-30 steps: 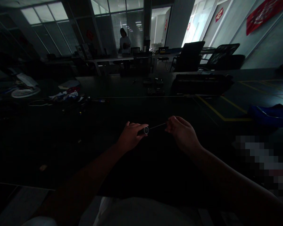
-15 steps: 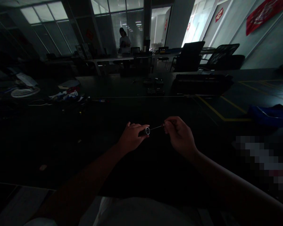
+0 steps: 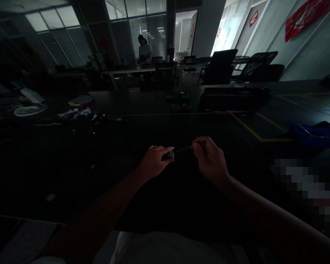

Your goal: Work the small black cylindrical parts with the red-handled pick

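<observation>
The scene is dim. Between the thumb and fingers of my left hand [image 3: 154,161] is a short dark cylinder [image 3: 167,155], with a pale ring around the end that faces right. My right hand [image 3: 210,157] is closed, its thumb and forefinger pinching one end of a thin straight rod [image 3: 183,149]. That rod reaches left toward the ringed end of the cylinder. Whether its tip touches the cylinder or goes inside, I cannot tell. Both hands are over the dark table [image 3: 126,139].
At left lies a cluttered heap of cloth and small items [image 3: 81,112], near a white round grille [image 3: 30,110]. A long black case [image 3: 235,98] sits on the far side. To the right is a blue bag [image 3: 316,134]. A person [image 3: 144,51] stands beyond, behind another desk.
The cylinder has turned slightly in my left hand, so its ringed end shows narrower and more of its side is seen. My right hand has barely moved. The far person has shifted a little.
</observation>
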A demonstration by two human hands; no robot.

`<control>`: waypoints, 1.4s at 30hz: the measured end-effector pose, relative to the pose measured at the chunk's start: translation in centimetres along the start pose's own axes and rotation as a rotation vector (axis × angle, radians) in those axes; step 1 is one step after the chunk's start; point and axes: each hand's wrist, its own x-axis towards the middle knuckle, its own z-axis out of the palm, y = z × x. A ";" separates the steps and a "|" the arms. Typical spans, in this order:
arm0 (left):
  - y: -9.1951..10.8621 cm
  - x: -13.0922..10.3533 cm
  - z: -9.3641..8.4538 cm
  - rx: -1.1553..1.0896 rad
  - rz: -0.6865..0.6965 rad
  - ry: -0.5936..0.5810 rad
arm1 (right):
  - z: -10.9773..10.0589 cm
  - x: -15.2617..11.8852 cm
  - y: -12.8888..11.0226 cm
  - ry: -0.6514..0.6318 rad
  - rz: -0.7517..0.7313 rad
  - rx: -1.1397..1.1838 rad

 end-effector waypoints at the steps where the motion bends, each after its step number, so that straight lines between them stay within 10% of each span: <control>1: 0.0 0.0 0.0 0.003 0.011 0.003 | 0.0 -0.1 -0.1 -0.009 0.002 0.014; 21: -0.2 0.1 0.0 0.005 0.007 -0.007 | 0.1 0.1 -0.2 -0.010 -0.054 -0.069; 32: -0.2 0.5 -0.6 -0.398 -0.173 0.161 | 0.0 0.2 0.1 0.030 0.017 -0.004; 36: -0.2 1.0 -1.6 -0.584 -0.274 0.127 | -0.1 0.3 0.1 0.038 0.017 -0.006; 42: 1.1 2.4 -3.7 -0.271 -0.130 -0.055 | -0.2 0.3 -0.1 0.027 0.008 0.000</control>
